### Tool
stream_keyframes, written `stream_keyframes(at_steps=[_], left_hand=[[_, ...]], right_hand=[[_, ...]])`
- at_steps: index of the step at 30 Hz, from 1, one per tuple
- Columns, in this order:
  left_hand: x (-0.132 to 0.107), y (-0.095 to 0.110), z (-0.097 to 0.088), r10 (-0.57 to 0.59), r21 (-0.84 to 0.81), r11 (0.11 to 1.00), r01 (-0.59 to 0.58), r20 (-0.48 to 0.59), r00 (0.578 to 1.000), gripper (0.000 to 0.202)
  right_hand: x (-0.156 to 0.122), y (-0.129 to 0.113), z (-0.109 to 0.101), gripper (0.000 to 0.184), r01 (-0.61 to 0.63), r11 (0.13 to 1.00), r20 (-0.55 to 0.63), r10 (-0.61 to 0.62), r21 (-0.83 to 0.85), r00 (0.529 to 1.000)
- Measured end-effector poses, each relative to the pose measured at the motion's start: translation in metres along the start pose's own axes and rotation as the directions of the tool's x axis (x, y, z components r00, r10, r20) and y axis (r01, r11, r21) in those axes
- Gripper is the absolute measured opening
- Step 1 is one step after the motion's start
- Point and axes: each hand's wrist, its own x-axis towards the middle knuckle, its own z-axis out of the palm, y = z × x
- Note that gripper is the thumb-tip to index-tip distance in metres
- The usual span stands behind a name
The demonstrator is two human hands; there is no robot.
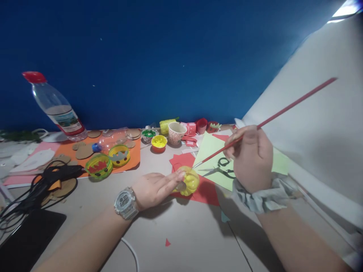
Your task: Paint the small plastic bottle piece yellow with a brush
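Note:
My left hand point(155, 187) is closed on a yellow-coated piece of plastic bottle point(190, 182), its lobed base turned towards the right. In my right hand point(251, 156) is a long red paintbrush point(295, 105), gripped like a pen. The brush's tip meets or nearly meets the upper edge of the bottle piece. Beneath the piece lies red paper point(208, 192). Black-handled scissors point(226, 172) rest on light green paper point(211, 151) beside my right hand. A small cup of yellow paint point(159, 142) stands behind, with a cup of green paint point(148, 135) to its left.
A patterned paper cup point(176, 133) stands at the back. Left are two decorated yellow rings point(119, 155), a clear bottle lying down point(113, 139), a tall red-capped bottle point(61, 109), a black glue gun point(56, 173) with tangled cable, and a dark flat device point(34, 238). A blue wall bounds the table.

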Motion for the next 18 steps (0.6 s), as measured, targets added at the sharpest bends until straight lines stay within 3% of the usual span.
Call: stream_keyframes(at_steps=[4,9,12,15,18], left_hand=[[0.002,0.0,-0.001,0.014,-0.024,1.0,-0.013,0.017,1.0,0.068],[0.001,0.0,-0.001,0.005,-0.021,1.0,-0.004,0.016,1.0,0.066],[0.0,-0.001,0.0,0.012,-0.035,0.999,-0.012,0.006,1.0,0.065],[0.0,-0.002,0.0,0.033,-0.059,0.998,-0.033,-0.006,0.999,0.063],[0.002,-0.002,-0.002,0.05,-0.058,0.997,-0.05,-0.003,0.999,0.062]], right_hand=[[-0.005,0.016,-0.005,0.033,-0.106,0.994,-0.007,0.106,0.028,0.994],[-0.002,0.028,-0.011,0.035,-0.119,0.988,-0.106,0.13,0.102,0.986],[-0.002,0.029,-0.01,0.037,-0.166,0.973,-0.044,0.175,0.163,0.984],[-0.005,0.032,-0.011,0.036,-0.214,0.971,0.007,0.215,0.105,0.977],[-0.005,0.037,-0.016,0.035,-0.204,0.977,-0.06,0.208,0.066,0.976]])
